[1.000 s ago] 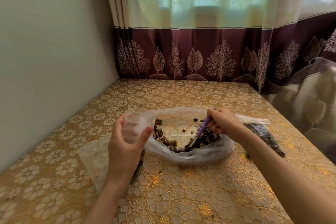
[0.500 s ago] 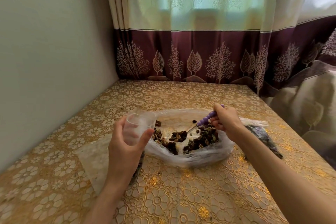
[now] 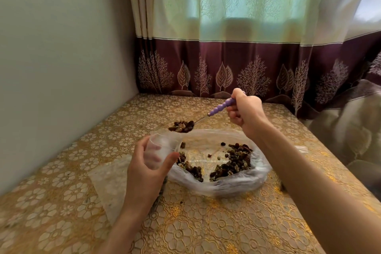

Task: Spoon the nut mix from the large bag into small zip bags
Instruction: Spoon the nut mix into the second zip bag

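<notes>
Up came the spoon (image 3: 203,118)! A second earlier we had it buried in the large bag (image 3: 222,181); now our right hand (image 3: 244,112), fingers curled round the purple handle, had lifted a heaped load of nut mix (image 3: 181,126) to just above the small zip bag (image 3: 162,148). Our left hand (image 3: 147,168) gripped that bag, mouth held open. The scoop was done, we judged; tipping it in came next.

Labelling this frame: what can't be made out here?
Head view only:
- Small zip bag: its lower part and fill level are hidden behind the left hand.
- Spoon: its handle end is hidden inside the right hand.
- Filled bag at right: hidden behind the right forearm.
</notes>
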The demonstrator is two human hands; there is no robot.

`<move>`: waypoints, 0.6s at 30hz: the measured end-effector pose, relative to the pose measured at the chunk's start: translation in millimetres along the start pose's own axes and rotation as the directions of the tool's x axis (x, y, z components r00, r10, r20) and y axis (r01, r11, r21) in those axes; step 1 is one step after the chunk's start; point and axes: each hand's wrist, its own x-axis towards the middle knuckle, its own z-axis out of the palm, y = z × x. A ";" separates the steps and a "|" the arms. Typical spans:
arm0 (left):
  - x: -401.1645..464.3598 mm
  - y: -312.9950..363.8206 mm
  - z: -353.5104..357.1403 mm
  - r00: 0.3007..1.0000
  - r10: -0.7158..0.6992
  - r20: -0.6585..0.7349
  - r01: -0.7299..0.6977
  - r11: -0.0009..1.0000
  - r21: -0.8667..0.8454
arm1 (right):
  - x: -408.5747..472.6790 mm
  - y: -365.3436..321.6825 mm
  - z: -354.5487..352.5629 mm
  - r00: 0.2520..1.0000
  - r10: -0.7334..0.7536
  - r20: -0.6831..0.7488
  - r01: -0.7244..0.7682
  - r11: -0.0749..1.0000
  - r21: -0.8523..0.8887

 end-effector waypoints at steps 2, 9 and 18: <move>0.3 -0.8 0.1 1.000 -0.004 0.001 0.004 1.000 -0.007 | -8.9 -1.8 12.0 0.997 -0.047 0.059 0.049 0.999 -0.025; 0.5 1.7 -1.2 1.000 -0.015 -0.007 0.014 0.993 -0.117 | -41.1 -3.2 47.2 0.866 -0.435 0.244 0.481 0.859 -0.175; 0.9 0.1 -1.1 1.000 -0.003 -0.009 0.003 0.998 -0.055 | -52.0 -8.8 45.2 0.746 -0.600 0.288 0.651 0.748 -0.130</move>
